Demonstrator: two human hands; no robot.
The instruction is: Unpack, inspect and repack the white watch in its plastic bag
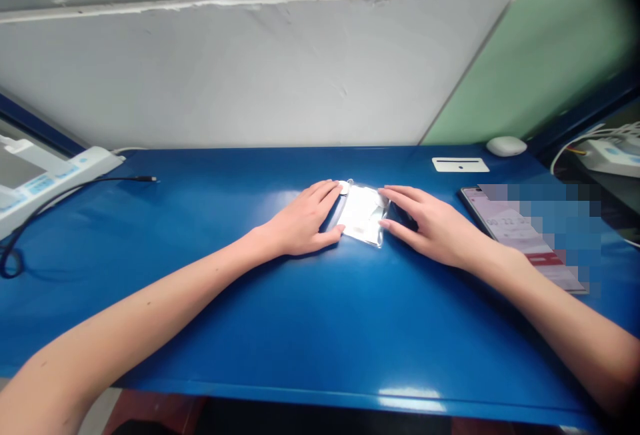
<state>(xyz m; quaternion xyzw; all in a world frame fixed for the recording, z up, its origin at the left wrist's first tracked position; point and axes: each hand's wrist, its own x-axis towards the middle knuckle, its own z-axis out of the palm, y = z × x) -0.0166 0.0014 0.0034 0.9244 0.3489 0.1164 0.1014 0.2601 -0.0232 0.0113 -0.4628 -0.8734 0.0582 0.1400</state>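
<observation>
A small clear plastic pouch (361, 213) with something white inside lies flat on the blue table (280, 315), near the middle. My left hand (305, 221) rests on the table at the pouch's left edge, fingers stretched out, thumb and fingertips touching it. My right hand (425, 225) lies at the pouch's right edge, fingers stretched out and touching it. Neither hand lifts the pouch. A dark item under the pouch's edges is partly hidden by my fingers.
A phone (520, 235) lies face up right of my right hand. Behind it sit a flat white card (460, 165) and a small white rounded case (506, 146). A black cable (75, 191) and a white device (45, 178) are at the left.
</observation>
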